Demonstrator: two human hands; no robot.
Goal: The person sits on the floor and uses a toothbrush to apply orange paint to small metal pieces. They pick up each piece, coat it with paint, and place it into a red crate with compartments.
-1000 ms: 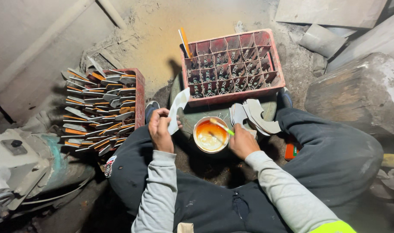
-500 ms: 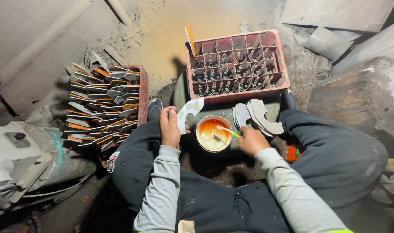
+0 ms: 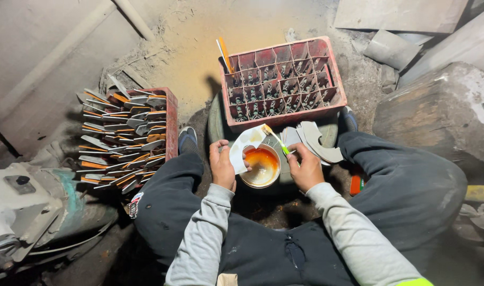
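While the curved pale-grey metal blade (image 3: 245,145) sits clamped in the left hand (image 3: 222,165), tilted up and away from the person, the right hand (image 3: 305,168) pinches a thin green-handled brush (image 3: 276,139) whose bristles touch the blade's far end. Between the hands sits a small round bowl of orange paint (image 3: 261,167). Beyond them stands a red divided plastic crate (image 3: 282,79); left of the left hand, another red crate of stacked painted blades (image 3: 126,136).

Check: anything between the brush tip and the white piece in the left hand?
Nothing visible. The right hand holds the brush with its tip at the white piece held by the left hand, just above the bowl of orange liquid.
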